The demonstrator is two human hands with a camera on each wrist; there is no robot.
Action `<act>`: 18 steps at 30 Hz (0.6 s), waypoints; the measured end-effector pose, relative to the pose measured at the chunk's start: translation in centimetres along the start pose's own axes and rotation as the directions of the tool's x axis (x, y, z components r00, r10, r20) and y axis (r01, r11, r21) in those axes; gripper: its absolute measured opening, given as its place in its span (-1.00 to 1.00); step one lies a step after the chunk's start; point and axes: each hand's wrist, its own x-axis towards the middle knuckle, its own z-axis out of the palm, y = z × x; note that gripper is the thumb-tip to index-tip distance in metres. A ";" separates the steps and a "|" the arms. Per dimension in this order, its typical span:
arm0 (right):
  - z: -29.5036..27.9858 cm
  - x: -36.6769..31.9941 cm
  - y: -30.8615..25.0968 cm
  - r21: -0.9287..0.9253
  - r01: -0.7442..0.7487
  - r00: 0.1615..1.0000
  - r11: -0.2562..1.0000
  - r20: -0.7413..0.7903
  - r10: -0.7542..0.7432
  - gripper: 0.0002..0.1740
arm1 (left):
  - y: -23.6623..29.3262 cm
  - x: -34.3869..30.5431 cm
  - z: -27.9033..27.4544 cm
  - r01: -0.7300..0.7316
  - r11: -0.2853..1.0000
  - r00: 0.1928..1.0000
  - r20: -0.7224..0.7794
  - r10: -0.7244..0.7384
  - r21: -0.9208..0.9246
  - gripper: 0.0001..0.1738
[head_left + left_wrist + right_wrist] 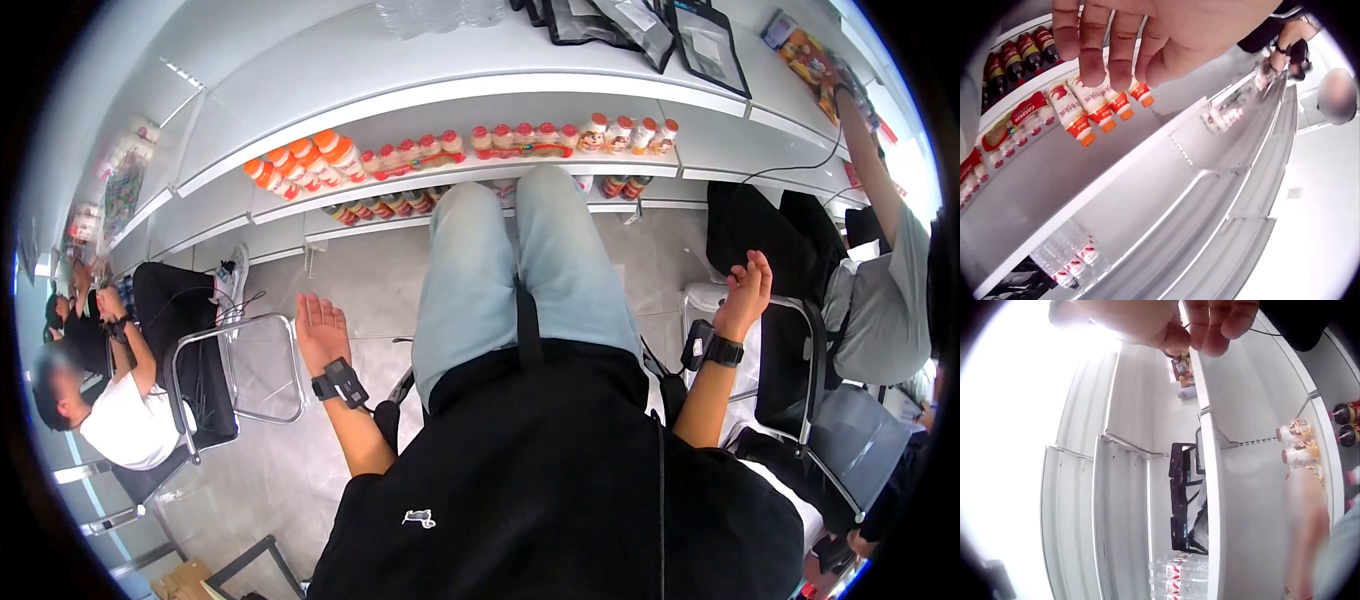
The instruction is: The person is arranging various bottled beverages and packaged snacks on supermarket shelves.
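My left hand (pixel 322 330) is held up beside my left thigh, fingers straight and holding nothing. The left wrist view has the same hand (pixel 1166 37) in front of orange-capped white bottles (pixel 1072 112) on a shelf, with no contact visible. On the other side, my right hand (pixel 745 295) is raised beside the right thigh, its fingers loosely bent and the palm free of any object. At the top of the right wrist view this hand (pixel 1154 325) hangs loosely before the shelving. Red-capped bottles (pixel 524 141) line the shelf ahead of my knees.
Dark bags (pixel 710 50) and clear bottles (pixel 1175 575) lie on the upper shelf (pixel 400 105). A seated person (pixel 140 420) is at the left with a metal chair frame (pixel 300 375) nearby. Another person (pixel 880 310) reaches toward the shelf at the right.
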 end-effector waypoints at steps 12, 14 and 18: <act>-0.4 0.3 0.1 0.004 -0.025 1.000 1.000 0.003 0.025 -0.77 | -0.8 -0.8 0.3 0.091 0.988 0.993 0.081 -0.081 -0.121 -0.74; -0.6 0.4 0.4 0.000 -0.038 0.999 0.999 0.009 0.038 -0.76 | -0.9 -1.0 0.7 0.118 0.983 0.992 0.066 -0.110 -0.140 -0.75; -1.1 0.6 -0.2 0.024 -0.053 0.998 0.998 0.021 0.053 -0.74 | -1.1 -1.2 0.8 0.152 0.972 0.988 0.042 -0.147 -0.179 -0.75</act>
